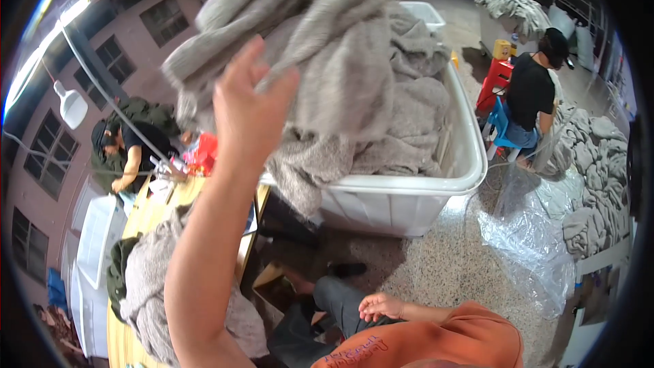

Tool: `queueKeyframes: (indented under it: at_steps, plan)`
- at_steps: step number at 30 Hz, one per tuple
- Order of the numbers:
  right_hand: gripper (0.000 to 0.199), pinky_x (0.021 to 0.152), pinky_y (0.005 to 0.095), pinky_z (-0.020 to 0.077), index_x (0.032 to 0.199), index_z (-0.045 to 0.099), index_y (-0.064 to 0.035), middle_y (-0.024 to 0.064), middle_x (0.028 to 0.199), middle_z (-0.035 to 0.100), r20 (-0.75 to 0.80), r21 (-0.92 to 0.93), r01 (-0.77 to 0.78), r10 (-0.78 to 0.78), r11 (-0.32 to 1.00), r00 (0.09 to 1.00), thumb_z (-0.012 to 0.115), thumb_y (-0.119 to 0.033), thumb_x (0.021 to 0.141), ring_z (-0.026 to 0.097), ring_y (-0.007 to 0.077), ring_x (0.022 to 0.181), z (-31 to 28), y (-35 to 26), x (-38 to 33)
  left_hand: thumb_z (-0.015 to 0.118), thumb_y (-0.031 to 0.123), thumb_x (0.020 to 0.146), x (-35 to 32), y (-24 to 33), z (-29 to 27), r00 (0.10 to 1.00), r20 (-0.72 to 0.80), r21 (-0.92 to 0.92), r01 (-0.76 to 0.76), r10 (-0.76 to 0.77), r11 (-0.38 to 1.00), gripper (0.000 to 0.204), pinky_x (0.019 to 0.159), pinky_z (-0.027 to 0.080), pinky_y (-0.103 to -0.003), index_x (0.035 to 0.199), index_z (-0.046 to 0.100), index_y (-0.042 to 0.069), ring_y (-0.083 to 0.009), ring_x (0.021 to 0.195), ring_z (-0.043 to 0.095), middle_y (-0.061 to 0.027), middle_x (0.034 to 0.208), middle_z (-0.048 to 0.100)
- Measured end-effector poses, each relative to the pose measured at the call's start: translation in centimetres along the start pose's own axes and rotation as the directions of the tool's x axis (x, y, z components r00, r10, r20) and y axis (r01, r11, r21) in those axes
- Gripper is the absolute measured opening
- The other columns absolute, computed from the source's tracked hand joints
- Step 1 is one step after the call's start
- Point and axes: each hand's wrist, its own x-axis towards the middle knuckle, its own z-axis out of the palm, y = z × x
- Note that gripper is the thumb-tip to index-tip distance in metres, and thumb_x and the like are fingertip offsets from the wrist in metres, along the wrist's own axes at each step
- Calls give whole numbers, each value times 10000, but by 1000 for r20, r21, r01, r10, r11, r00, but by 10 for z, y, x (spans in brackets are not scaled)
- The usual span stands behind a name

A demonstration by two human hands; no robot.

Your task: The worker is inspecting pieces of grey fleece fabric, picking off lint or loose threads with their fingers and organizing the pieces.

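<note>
My left hand (248, 102) is raised in front of a bundle of grey-beige knitted fabric (340, 61), its fingers apart. Blurred by motion, the bundle hangs above a large white plastic bin (395, 194); whether the fingertips touch it is hard to see. More of the same grey knit (415, 109) fills the bin, and one piece droops over its near left rim. Low in front of my orange shirt, my right hand (381, 307) rests by my grey-trousered thigh with loosely bent fingers and nothing in it.
Left of me, a wooden table (136, 293) carries a heap of grey knit (153, 293). Beyond it a person in black (139, 146) bends over work. At right another person (535, 88) sits on a blue chair (507, 129), near clear plastic sheeting (531, 245) and piled fabric (593, 163).
</note>
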Motion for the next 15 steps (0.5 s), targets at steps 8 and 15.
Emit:
queueKeyframes:
  at_steps: [8,15]
  plan:
    - [207,581,217,457,969,592,-10,88,851,656,-84,-199,-55,38,979,996,611,-157,825,606,123,721,3,-10,7,724,106,698,-198,-57,-84,775,493,262,301,-396,917,397,694,515,-350,1058,604,-14,-272,808,633,-177,1107,580]
    - [150,552,220,471,949,575,-10,77,822,650,-80,-219,-223,210,950,974,593,-86,821,608,115,658,19,0,19,725,117,680,-282,-101,-265,953,-100,948,179,-288,264,542,969,390,-429,1183,529,64,-387,1171,448,-224,1274,459]
